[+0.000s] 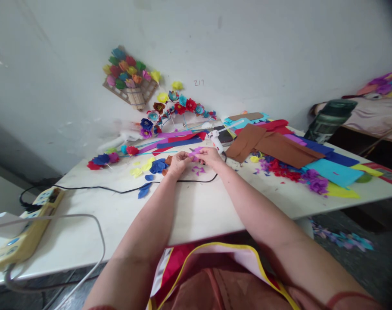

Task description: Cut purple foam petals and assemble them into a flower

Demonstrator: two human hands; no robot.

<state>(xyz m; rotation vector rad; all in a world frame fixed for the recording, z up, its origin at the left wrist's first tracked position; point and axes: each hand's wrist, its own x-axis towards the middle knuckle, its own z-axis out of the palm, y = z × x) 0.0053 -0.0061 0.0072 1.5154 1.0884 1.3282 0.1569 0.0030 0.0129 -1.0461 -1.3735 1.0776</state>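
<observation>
My left hand (pixel 179 162) and my right hand (pixel 210 156) meet over the white table (pixel 196 206), both with fingers curled around a small purple paper piece (pixel 196 151) held between them. Tiny purple scraps (pixel 198 170) lie on the table just under the hands. Blue paper petals (pixel 157 166) and yellow petals (pixel 143 167) sit just left of my left hand. A white glue gun (pixel 215 140) rests right behind my right hand, its black cord (pixel 125 189) running left across the table.
Brown felt (pixel 273 146), blue and yellow sheets (pixel 334 170) and red and purple cuttings (pixel 293 174) cover the right side. Finished paper flowers (pixel 173 107) stand at the wall, more hang above. A yellow power strip (pixel 28 232) lies at the left edge.
</observation>
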